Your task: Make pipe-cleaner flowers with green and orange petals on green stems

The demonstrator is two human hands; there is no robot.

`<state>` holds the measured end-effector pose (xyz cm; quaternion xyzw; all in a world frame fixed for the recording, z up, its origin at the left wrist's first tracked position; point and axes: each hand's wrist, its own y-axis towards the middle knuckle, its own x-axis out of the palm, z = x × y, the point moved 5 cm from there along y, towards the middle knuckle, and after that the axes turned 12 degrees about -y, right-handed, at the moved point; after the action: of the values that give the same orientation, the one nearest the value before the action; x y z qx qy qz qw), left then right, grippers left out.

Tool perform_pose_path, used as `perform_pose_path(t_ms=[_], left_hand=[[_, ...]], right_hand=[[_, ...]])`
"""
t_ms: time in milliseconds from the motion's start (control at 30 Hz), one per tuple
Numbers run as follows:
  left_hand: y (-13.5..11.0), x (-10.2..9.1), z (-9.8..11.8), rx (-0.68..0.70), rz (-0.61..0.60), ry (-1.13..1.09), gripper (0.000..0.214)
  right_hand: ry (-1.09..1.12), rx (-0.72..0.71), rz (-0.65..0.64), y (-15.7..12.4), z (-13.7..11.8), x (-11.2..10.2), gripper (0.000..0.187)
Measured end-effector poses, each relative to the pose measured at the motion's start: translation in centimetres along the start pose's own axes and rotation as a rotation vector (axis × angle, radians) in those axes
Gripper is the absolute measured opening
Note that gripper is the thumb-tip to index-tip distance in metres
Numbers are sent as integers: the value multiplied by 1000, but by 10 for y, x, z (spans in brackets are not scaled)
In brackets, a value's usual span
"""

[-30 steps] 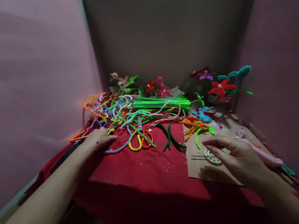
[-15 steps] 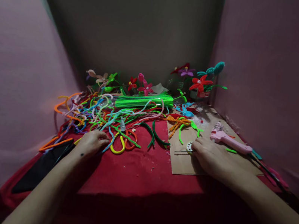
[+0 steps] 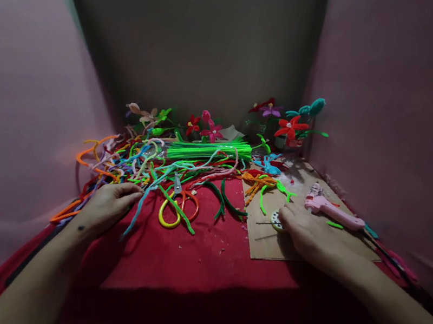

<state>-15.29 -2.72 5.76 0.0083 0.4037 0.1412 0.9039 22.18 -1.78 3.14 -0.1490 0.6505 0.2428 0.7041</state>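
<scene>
My left hand [image 3: 111,205] is closed in a pinch at the left, its fingertips right beside a light-blue pipe cleaner [image 3: 135,217]; what they hold is hidden. Over the cardboard [image 3: 268,249], my right hand [image 3: 302,230] has its fingers closed on a small round white disc with dark holes [image 3: 275,219], much like a bobbin. A thin dark line sticks out leftward from it. Between the hands lie scissors [image 3: 169,220] with one yellow and one orange-red handle loop. A green pipe cleaner [image 3: 182,219] crosses over them.
Tangled pipe cleaners [image 3: 130,156] cover the table's left side. Behind sits a clear-wrapped green bundle [image 3: 210,150], with pipe-cleaner flowers [image 3: 212,130] at the back. A pink glue gun [image 3: 334,211] rests on the cardboard at right. Dark green strips [image 3: 230,202] lie on the red cloth [image 3: 183,266].
My left hand has moved left, away from the scissors. The light-blue and green pipe cleaners near it have shifted. My right hand stays over the cardboard with the disc.
</scene>
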Motion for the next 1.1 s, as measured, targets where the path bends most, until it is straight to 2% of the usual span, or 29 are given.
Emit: perform_pose_path(t_ms=[67,167,267,367,467,533,567,667,700,800,867,967,1100], left_hand=[[-2,5,7,-14,-8,-45,23],[-3,16,14,-13,-14,-95,27],[-1,22,19,44,20,-36,27],[4,21,22,61,126,38,25],[9,26,24,40,110,-108,21],[11,30,26,44,100,-171,20],[11,34,27,42,91,-193,20],[10,42,28,29,83,-275,22],[9,45,29,26,83,-306,22],[5,52,32,17,72,-403,21],[3,55,33,4,61,-470,19],[3,52,30,-27,67,-580,17],[9,34,19,-56,140,-796,22]], right_hand=[[-34,-29,100,0,-3,-4,26],[-87,-108,359,-2,-10,-9,23],[-85,-184,542,-5,-16,-13,22],[24,-175,590,-3,-22,-19,23],[288,-114,594,8,-32,-29,26],[543,-60,542,24,-44,-33,23],[680,-22,477,36,-51,-31,19],[1071,129,215,78,-79,-15,5],[1193,198,134,92,-89,-7,9],[1296,246,46,125,-114,6,20],[1363,282,5,139,-125,14,19],[1465,350,-53,146,-134,24,18],[1566,432,-136,148,-134,39,21]])
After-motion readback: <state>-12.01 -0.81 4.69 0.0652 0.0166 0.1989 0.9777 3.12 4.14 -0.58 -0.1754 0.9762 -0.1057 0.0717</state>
